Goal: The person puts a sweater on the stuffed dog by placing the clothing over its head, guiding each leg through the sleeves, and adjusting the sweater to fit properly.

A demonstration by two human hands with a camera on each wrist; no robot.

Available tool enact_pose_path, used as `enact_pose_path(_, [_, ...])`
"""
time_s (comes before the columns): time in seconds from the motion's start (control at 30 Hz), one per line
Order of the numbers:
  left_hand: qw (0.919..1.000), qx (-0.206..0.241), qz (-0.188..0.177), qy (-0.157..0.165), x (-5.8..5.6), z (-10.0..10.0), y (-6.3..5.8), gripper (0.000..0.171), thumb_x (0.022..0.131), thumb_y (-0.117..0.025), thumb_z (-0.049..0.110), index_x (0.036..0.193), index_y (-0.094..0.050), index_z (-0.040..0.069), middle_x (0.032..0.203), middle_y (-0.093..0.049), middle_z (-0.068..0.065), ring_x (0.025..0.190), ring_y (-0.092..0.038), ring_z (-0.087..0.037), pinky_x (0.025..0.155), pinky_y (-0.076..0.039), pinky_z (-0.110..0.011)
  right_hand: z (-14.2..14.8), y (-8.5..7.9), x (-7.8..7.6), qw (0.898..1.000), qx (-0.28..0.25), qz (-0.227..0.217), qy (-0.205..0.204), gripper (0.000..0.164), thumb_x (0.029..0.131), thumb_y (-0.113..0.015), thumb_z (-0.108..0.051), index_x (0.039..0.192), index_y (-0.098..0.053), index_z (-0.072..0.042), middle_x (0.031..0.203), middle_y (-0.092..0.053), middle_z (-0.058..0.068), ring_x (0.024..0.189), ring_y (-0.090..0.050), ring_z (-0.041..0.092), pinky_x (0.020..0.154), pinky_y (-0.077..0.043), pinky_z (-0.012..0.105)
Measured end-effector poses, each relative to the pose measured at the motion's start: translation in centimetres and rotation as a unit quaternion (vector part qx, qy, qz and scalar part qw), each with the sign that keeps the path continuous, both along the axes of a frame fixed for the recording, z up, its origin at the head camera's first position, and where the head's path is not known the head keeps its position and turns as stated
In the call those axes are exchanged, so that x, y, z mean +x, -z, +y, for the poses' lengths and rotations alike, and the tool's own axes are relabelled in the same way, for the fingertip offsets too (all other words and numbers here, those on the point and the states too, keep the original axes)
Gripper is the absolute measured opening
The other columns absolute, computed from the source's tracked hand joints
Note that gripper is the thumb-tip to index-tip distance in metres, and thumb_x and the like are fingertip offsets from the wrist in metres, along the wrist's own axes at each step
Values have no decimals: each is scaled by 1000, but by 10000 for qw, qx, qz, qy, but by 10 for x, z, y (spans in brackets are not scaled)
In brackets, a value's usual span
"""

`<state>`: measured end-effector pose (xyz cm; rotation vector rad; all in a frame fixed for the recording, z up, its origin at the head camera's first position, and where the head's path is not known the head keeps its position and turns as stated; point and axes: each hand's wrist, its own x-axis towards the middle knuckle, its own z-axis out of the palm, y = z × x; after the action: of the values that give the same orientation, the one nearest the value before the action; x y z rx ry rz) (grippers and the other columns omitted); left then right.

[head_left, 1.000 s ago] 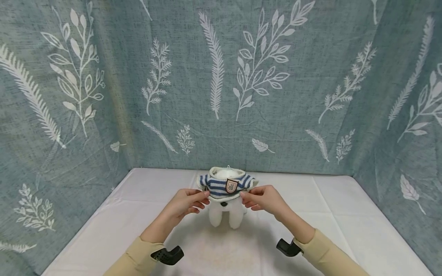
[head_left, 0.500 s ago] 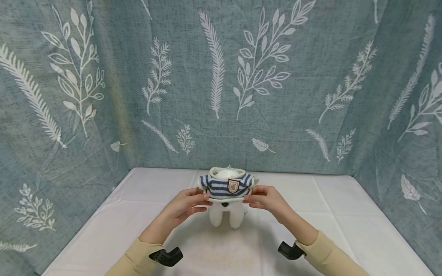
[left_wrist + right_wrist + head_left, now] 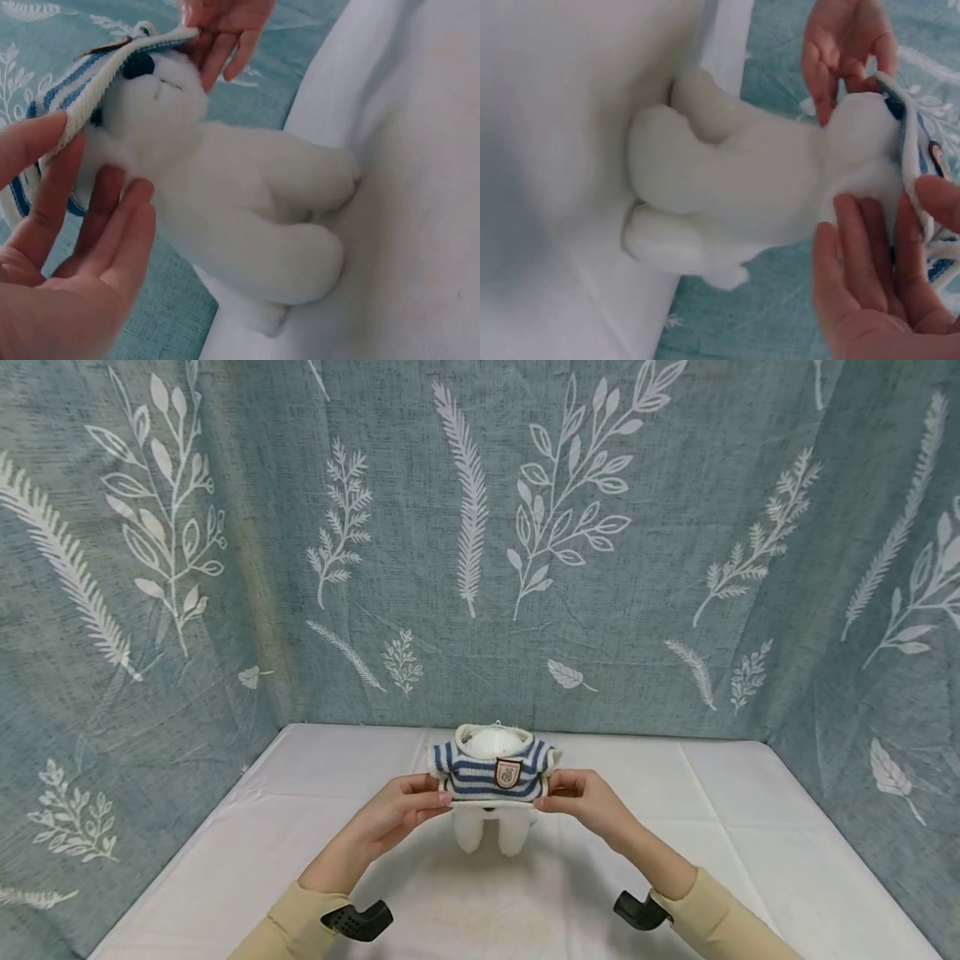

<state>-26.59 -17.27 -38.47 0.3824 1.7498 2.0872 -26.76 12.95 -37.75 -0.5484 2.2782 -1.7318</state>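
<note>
Over the head of a white plush toy (image 3: 217, 180) sits a striped sweater (image 3: 471, 783), the toy's legs resting on the white-covered bench (image 3: 720, 835). The left hand (image 3: 397, 812) and right hand (image 3: 592, 806) each have a grip pinching the sweater's edge. Uneven pulling could skew the knit or snag it on the nose (image 3: 139, 66); a hard tug might tip the toy, its lower body being unheld. The eyes are hard to make out, and the badge (image 3: 507, 772) is too small to read.

Striped sweater hem (image 3: 491, 803) now lower
</note>
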Motion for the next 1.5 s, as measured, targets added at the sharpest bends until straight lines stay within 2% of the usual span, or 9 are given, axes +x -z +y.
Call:
enact_pose_path(0.3, [9977, -432, 465, 241, -3, -6, 7, 9, 88, -63, 7, 86, -67, 14, 95, -61, 4, 98, -53, -10, 92, -45, -25, 2, 12, -2, 9993, -88, 338, -122, 21, 82, -72, -11, 90, -60, 5, 83, -67, 2, 79, -65, 8, 79, -54, 29])
enact_pose_path(0.47, [9938, -596, 858, 375, -6, -10, 13, 14, 88, -63, 7, 78, -65, 17, 84, -59, 8, 92, -50, -10, 91, -42, -31, 4, 19, -4, 9972, 226, 698, -133, 16, 83, -71, -11, 88, -63, 2, 88, -70, 11, 81, -67, 8, 75, -55, 25])
enact_pose_path(0.6, [9904, -740, 1110, 370, -9, -13, 17, 19, 87, -64, 5, 72, -60, 17, 76, -54, 9, 85, -49, -10, 88, -41, -32, 4, 24, -6, 9950, 477, 870, -92, 13, 84, -71, -13, 86, -65, -2, 91, -72, 12, 82, -68, 7, 74, -54, 24])
enact_pose_path(0.9, [9877, -1099, 1048, 360, -14, -16, 27, 18, 86, -67, 6, 72, -60, 16, 81, -63, 8, 87, -59, -10, 86, -50, -32, 5, 32, -9, 9912, 990, 851, 212, 15, 79, -74, -20, 80, -67, -6, 83, -72, 3, 79, -67, 10, 73, -52, 26])
enact_pose_path(1.03, [9871, -1236, 1003, 186, -16, -13, 30, 20, 85, -67, 3, 71, -55, 11, 82, -66, 3, 89, -65, -15, 85, -54, -33, 3, 31, -10, 9850, 1423, 846, 495, 16, 76, -75, -24, 73, -65, -10, 74, -69, -3, 74, -63, 10, 68, -48, 28])
enact_pose_path(1.17, [9847, -1462, 930, -174, -16, -7, 32, 7, 83, -69, 5, 81, -64, 2, 85, -69, 0, 84, -67, -14, 80, -56, -34, 0, 31, -11, 9785, 1742, 847, 716, 19, 75, -75, -23, 68, -60, -12, 68, -65, -6, 68, -57, 10, 61, -43, 28])
enact_pose_path(1.23, [9827, -1568, 930, -332, -14, -4, 31, 11, 83, -70, 6, 89, -67, -2, 87, -71, -2, 82, -67, -13, 79, -56, -34, -2, 32, -11, 9760, 1822, 873, 807, 20, 74, -75, -22, 67, -59, -12, 67, -64, -5, 66, -56, 10, 60, -41, 28])
enact_pose_path(1.43, [9784, -1769, 868, -623, -11, 3, 27, 15, 80, -72, 5, 87, -66, -6, 89, -72, -7, 82, -68, -15, 78, -57, -36, -9, 33, -9, 9690, 1967, 907, 1189, 12, 73, -76, -19, 75, -67, -11, 75, -69, -2, 73, -64, 12, 63, -49, 29])
enact_pose_path(1.5, [9789, -1756, 812, -663, -11, 4, 28, 18, 81, -71, 5, 93, -67, -8, 91, -72, -10, 83, -69, -17, 78, -57, -36, -12, 33, -8, 9690, 1950, 857, 1253, 12, 73, -76, -20, 79, -70, -11, 78, -70, -1, 75, -65, 13, 65, -51, 30])
